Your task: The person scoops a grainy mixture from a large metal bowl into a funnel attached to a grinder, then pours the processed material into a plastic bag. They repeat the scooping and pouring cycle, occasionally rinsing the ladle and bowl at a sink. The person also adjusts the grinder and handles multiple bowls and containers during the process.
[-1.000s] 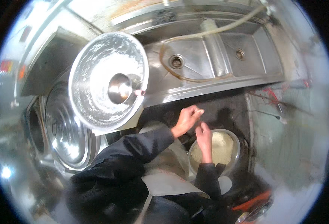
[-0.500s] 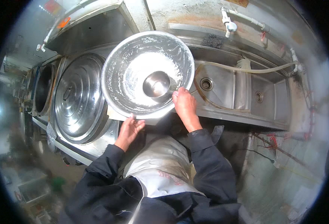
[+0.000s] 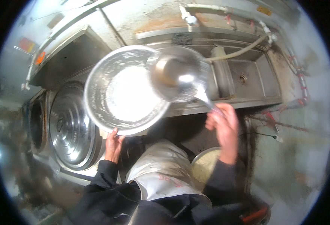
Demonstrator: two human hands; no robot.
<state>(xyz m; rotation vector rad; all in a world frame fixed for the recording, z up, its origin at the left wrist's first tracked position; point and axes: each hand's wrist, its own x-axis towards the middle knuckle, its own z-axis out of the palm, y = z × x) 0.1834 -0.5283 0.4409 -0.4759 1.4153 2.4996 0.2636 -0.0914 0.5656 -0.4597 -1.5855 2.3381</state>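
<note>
A large steel basin [image 3: 101, 67] with a white, floury layer across its bottom stands in front of me, left of the middle. My left hand [image 3: 113, 147] is at its near rim, fingertips gripping the edge. My right hand [image 3: 225, 125] is closed around the handle of a big steel ladle [image 3: 178, 71]. The bowl of the ladle is blurred by motion and overlaps the basin's right rim and part of the sink. I cannot make out what the ladle contains. Below my right hand, beside my apron, a round container [image 3: 206, 165] holds something pale, partly hidden by my sleeve.
To the right of the basin runs a steel double sink [image 3: 255, 80] with a hose [image 3: 243, 52] and a white tap [image 3: 189, 18] above. A dark scouring pad [image 3: 182, 38] lies at the back ledge. On the left is a large round steel lid [image 3: 69, 127].
My right hand has lifted the ladle out of the basin and moved it right and toward me. My view has shifted, and the pale-filled container has come into sight.
</note>
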